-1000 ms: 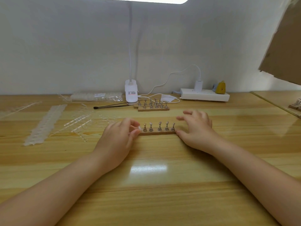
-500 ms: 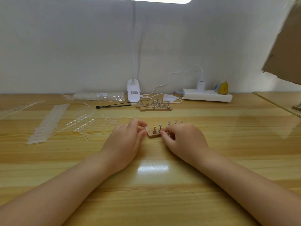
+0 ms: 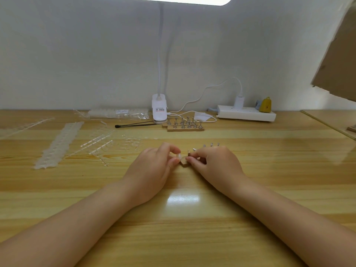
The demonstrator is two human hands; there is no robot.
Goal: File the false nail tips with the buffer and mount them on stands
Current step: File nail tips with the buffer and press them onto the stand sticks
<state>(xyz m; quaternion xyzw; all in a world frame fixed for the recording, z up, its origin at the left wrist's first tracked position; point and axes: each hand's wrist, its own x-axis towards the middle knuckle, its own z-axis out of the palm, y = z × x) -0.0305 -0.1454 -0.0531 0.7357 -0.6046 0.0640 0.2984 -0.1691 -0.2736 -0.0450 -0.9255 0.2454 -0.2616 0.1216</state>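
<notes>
Left hand (image 3: 154, 166) pinches clear nail tip (image 3: 178, 156) at fingertips, poised beside stand (image 3: 185, 162). Right hand (image 3: 215, 162) grips stand on tabletop (image 3: 192, 228), likely steadying it for mounting. Stand's pegs (image 3: 211, 144) poke up behind right hand. Buffer not visible.

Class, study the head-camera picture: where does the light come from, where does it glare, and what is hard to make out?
Head view: a bright lamp panel at the top edge is blown out to white; its glare patch sits on the table between the forearms; the clear nail tip in the left hand is barely visible; the right hand hides most of the stand.
</notes>
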